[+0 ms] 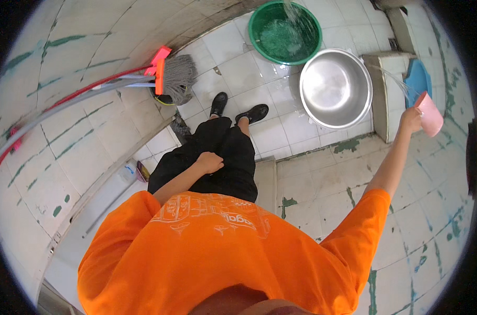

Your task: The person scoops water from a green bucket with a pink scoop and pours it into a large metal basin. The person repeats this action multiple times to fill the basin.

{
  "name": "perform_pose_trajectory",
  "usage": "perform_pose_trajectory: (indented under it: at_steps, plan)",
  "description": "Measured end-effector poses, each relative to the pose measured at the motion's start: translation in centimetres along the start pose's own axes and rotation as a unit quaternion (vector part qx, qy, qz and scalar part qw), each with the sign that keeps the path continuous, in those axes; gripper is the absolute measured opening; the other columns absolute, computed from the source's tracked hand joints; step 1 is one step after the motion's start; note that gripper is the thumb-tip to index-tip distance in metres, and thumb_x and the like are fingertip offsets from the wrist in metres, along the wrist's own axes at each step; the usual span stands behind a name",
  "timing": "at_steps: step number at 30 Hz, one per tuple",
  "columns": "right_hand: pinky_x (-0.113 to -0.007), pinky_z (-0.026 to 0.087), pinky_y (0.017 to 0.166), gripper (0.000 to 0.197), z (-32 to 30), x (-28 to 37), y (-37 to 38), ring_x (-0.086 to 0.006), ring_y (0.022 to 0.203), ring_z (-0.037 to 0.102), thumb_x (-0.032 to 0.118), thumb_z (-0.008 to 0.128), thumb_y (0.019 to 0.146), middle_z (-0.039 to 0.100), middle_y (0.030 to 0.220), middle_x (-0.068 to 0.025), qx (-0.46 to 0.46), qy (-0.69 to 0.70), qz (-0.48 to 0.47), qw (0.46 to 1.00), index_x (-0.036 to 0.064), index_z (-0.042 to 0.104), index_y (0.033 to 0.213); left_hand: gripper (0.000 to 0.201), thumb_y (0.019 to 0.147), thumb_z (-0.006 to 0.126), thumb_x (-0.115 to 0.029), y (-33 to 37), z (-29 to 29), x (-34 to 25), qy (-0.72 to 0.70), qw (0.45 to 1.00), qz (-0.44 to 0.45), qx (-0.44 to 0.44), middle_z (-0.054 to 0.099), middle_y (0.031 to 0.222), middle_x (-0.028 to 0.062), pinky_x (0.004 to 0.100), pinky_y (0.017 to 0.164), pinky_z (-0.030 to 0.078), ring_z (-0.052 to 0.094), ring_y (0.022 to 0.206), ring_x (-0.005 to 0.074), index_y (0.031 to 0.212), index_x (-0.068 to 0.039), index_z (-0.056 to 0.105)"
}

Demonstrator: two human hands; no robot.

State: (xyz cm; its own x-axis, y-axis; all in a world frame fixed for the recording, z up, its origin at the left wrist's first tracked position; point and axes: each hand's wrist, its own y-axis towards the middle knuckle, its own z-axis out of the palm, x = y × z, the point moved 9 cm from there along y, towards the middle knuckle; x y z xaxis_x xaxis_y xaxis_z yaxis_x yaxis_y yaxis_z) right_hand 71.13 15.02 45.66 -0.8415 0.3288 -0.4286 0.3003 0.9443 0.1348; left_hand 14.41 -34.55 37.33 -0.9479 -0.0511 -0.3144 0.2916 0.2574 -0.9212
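Note:
My right hand (411, 120) reaches out at the right, its fingers closed on a pink plastic mug (430, 115). The mug is tilted, and streaks of water fly from its mouth toward the white tiled ledge (384, 100). A blue plastic piece (418, 79) lies at that ledge, partly behind the water. My left hand (210, 163) is curled against my black trousers (207, 144); what its fingers hold, if anything, is hidden. Left of the ledge stands a large shiny steel basin (362, 94), nearest to my right hand among the floor vessels.
Water pours from above into a green basin (253, 37) beside the steel one. A grey string mop (178, 77) and red and orange long-handled tools (160, 59) lean at the left wall. White floor tiles (259, 89) look wet around the basins.

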Motion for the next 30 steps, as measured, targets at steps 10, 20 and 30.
perform_pose_trajectory:
  at_steps: [10, 20, 30]
  plan:
    - [-0.036, 0.052, 0.046, 0.031, -8.8, 21.6, -2.9, -0.0255, 0.057, 0.064, 0.016, 0.037, 0.088, 0.063, 0.068, -0.0119, -0.096, -0.013, -0.163, 0.982, -0.0057, 0.044, 0.109, 0.031, 0.083, 0.044, -0.031, -0.2, -1.6, 1.1, -0.083, 0.996, 0.010, -0.040, 0.064, 0.087, 0.0133, 0.0409, 0.075, 0.048, 0.061, 0.083, 0.0290, 0.090, -0.008, 0.065]
    - [-0.045, 0.050, 0.074, 0.046, -0.7, 48.6, -19.1, -0.0360, 0.081, 0.063, 0.030, 0.026, 0.092, 0.062, 0.087, -0.0239, 0.210, 0.087, -0.297, 0.928, -0.0047, 0.056, 0.098, 0.036, 0.085, 0.039, -0.031, 3.8, -2.9, 3.1, -0.501, 0.862, 0.069, -0.030, 0.060, 0.089, 0.0215, 0.0465, 0.074, 0.045, 0.057, 0.086, 0.0370, 0.083, -0.001, 0.060]
    - [-0.042, 0.047, 0.082, 0.036, 24.0, 69.3, -23.7, -0.0311, 0.096, 0.059, 0.036, 0.047, 0.081, 0.061, 0.102, -0.0181, 0.306, 0.029, -0.382, 0.872, 0.0073, 0.061, 0.097, 0.033, 0.087, 0.044, -0.028, 13.4, -3.3, 2.8, -0.574, 0.814, -0.043, -0.074, 0.061, 0.086, 0.0202, 0.0424, 0.071, 0.048, 0.059, 0.081, 0.0341, 0.099, 0.002, 0.055]
